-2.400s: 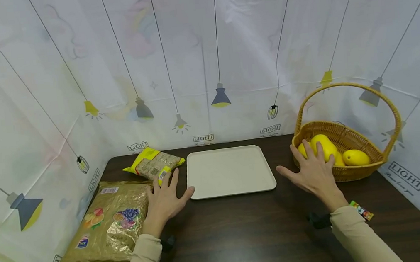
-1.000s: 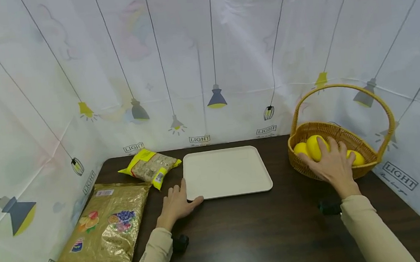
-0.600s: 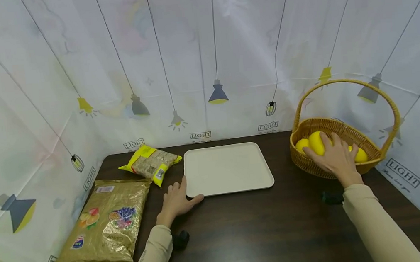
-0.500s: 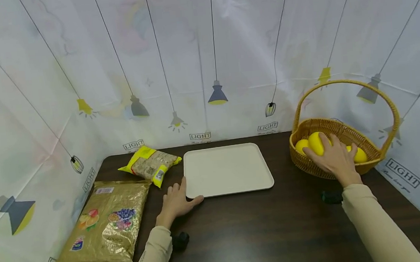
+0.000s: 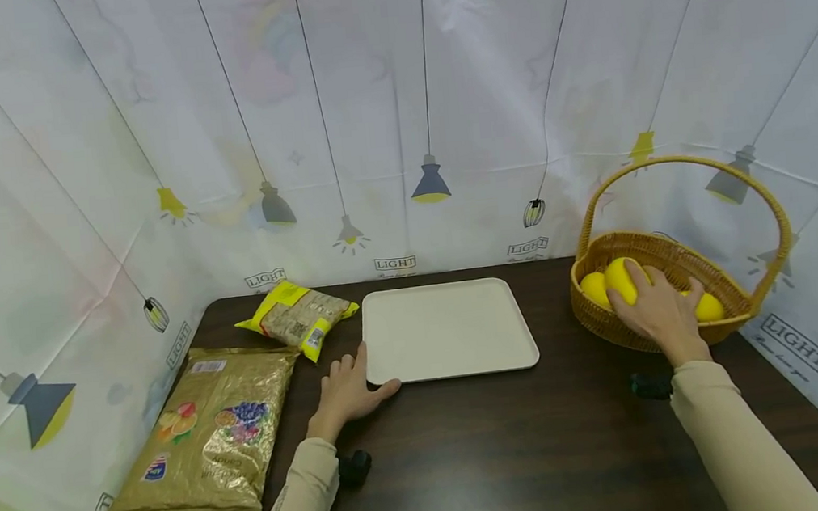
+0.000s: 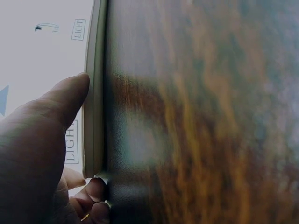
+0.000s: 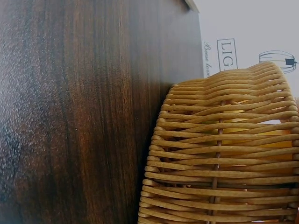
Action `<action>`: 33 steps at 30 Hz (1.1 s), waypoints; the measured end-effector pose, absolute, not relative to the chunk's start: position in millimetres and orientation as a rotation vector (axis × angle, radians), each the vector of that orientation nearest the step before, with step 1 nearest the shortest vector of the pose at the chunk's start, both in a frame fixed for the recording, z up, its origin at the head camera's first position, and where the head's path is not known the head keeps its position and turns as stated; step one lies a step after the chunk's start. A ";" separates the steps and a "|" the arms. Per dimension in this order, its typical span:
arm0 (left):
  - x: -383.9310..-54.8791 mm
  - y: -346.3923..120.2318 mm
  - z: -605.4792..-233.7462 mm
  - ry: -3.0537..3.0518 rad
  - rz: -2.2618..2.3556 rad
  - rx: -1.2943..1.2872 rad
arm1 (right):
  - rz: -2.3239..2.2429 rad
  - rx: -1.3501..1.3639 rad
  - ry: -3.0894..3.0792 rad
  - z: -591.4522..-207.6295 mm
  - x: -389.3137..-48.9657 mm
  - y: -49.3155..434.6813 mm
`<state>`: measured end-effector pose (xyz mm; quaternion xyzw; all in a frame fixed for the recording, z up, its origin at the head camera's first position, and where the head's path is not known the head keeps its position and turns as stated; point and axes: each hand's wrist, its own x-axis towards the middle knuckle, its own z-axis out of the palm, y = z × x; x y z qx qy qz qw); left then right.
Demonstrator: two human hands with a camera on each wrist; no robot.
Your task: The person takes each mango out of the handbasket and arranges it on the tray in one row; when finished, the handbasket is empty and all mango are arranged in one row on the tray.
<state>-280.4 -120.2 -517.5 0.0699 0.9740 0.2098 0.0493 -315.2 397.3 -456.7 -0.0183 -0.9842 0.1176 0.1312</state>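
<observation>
My left hand point(image 5: 345, 391) is at the near left corner of a white tray point(image 5: 449, 329). Its thumb lies along the near edge and the bent fingers sit beside the left edge; the left wrist view shows the thumb against the rim point(image 6: 95, 107). My right hand point(image 5: 658, 313) reaches into a wicker basket point(image 5: 608, 327) and grips a lemon point(image 5: 620, 279), its fingertips partly hidden behind it. More lemons lie in the basket, one on each side of that hand. The right wrist view shows mostly the basket's woven wall point(image 7: 219, 154), with yellow behind the gaps.
A large gold candy bag point(image 5: 202, 444) lies at the left, with a smaller yellow bag point(image 5: 301, 318) behind it. The basket's tall handle point(image 5: 692, 158) arches above the lemons. A printed curtain point(image 5: 382, 112) hangs close behind the dark wooden table point(image 5: 499, 450).
Both hands were spread in the air at first. My left hand has come down to the tray's corner, and my right hand has lowered into the basket and taken hold of a lemon.
</observation>
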 end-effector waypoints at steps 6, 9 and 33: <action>-282.2 -118.8 -515.1 2.963 0.607 0.207 | 0.337 -0.036 -2.832 -454.2 -312.6 397.8; -282.8 -119.2 -513.6 2.959 0.609 0.201 | 0.360 -0.030 -2.797 -448.9 -311.8 392.5; -282.7 -118.3 -514.2 2.950 0.576 0.184 | 0.614 0.125 -2.639 -422.7 -311.6 323.3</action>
